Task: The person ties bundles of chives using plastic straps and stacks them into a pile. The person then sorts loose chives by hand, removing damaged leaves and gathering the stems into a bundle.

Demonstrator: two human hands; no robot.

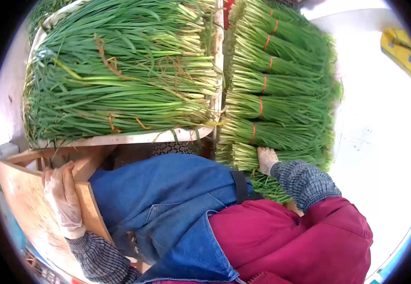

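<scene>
My left hand [63, 196], in a thin clear glove, is closed over the top edge of a light wooden panel [30, 187] at the left. My right hand [266, 160], gloved the same way, is closed over the nearest bunch of garlic chives [246, 156], close to its pale stem ends; its fingertips are partly hidden. Beyond it, more bunches of garlic chives [288, 107] tied with orange bands are stacked in a row, stems to the left. Loose garlic chives [120, 90] fill a white tub [139, 138] at the upper left, with dry brown strands on top.
A yellow packet [401, 53] lies on the white surface [373, 128] at the right. Between the tub and the stack runs the tub's raised rim. My blue apron [167, 194] and knees come close under the tub's near edge.
</scene>
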